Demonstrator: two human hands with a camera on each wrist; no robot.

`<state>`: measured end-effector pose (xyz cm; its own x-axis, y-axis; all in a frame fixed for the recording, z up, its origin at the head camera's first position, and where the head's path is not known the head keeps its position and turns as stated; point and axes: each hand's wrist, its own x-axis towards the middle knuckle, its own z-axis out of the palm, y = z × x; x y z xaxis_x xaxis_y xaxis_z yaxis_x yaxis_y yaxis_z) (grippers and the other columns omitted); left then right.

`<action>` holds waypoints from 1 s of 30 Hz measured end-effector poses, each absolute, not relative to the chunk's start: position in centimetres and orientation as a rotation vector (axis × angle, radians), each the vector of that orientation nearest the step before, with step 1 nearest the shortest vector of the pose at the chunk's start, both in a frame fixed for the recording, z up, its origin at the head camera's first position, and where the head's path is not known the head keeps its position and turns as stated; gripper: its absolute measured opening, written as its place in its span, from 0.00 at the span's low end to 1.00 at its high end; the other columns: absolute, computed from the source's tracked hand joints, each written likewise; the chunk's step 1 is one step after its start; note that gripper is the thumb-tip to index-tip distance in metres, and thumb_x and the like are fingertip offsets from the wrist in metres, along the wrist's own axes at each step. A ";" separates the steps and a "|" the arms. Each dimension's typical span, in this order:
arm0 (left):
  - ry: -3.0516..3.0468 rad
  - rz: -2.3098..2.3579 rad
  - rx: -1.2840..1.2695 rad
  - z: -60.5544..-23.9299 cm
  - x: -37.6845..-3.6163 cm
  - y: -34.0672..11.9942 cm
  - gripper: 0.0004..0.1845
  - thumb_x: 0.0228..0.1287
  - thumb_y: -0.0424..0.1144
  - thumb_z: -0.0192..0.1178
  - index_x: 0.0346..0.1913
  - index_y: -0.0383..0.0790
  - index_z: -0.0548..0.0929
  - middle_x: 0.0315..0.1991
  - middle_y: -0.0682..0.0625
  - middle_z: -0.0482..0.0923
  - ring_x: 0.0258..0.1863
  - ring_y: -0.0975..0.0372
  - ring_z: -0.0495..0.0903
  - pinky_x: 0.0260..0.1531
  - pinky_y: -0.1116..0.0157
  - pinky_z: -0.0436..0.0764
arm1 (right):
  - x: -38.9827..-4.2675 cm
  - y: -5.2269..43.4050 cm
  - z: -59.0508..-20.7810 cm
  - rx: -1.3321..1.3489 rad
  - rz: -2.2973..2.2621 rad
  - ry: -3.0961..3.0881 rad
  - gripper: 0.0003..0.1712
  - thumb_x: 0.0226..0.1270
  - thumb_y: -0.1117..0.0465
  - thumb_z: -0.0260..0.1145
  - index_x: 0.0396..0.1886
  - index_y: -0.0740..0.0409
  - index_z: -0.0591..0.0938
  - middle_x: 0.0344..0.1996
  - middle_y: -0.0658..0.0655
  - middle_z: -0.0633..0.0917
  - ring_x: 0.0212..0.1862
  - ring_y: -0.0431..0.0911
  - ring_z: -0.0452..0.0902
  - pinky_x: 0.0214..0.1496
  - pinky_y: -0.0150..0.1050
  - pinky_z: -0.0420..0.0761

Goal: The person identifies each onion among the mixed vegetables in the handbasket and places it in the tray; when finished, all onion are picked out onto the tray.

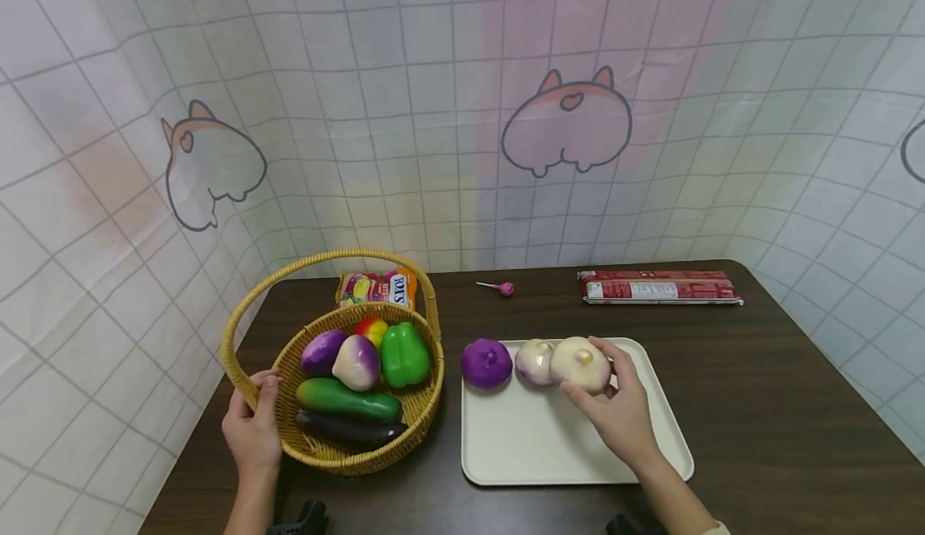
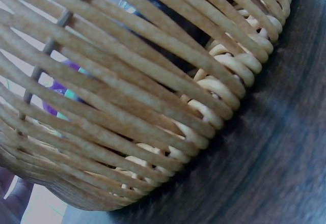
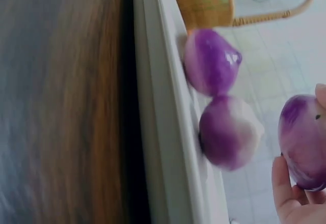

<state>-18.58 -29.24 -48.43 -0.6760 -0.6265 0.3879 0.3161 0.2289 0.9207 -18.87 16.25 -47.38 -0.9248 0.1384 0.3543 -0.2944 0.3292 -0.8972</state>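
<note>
Right hand (image 1: 620, 410), lower right of centre in the head view, curls fingers and thumb round a pale onion (image 1: 581, 364) at the far edge of the cream tray (image 1: 538, 447). I see it touching a second white-purple onion (image 1: 535, 361); a purple onion (image 1: 486, 363) sits on the tray's upper left corner. The tray's near half is bare. Left hand (image 1: 253, 430) grips the wicker basket (image 1: 412, 418) rim, lower left. Dark table (image 1: 780, 406) lies open toward the right edge.
</note>
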 end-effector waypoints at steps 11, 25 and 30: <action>-1.698 -1.572 0.258 -48.9 -18.9 -29.6 0.12 0.69 0.32 0.59 0.44 0.22 0.81 0.41 0.50 0.85 0.41 0.68 0.78 0.40 0.75 0.70 | -20.2 18.5 -48.8 -0.029 1.557 -2.224 0.41 0.54 0.65 0.77 0.67 0.61 0.69 0.60 0.58 0.74 0.49 0.41 0.69 0.40 0.21 0.74; -1.728 -1.534 0.286 -48.5 -18.8 -29.3 0.12 0.69 0.34 0.59 0.43 0.24 0.81 0.40 0.51 0.85 0.41 0.68 0.78 0.39 0.75 0.71 | -20.9 19.5 -49.6 -0.298 1.417 -2.351 0.40 0.54 0.59 0.76 0.66 0.60 0.71 0.59 0.67 0.69 0.52 0.54 0.69 0.49 0.40 0.70; -1.734 -1.547 0.280 -48.5 -18.8 -29.3 0.14 0.70 0.32 0.58 0.44 0.18 0.78 0.39 0.56 0.84 0.41 0.69 0.77 0.40 0.76 0.71 | -21.1 19.7 -50.1 -0.265 1.417 -2.379 0.39 0.54 0.60 0.77 0.66 0.59 0.71 0.59 0.66 0.71 0.56 0.56 0.72 0.51 0.36 0.71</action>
<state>-18.85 -29.34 -48.54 -0.6720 -0.6246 0.3979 0.3242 0.2350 0.9164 -21.09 19.70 -50.10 -0.9185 0.3370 0.2070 -0.0216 0.4799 -0.8771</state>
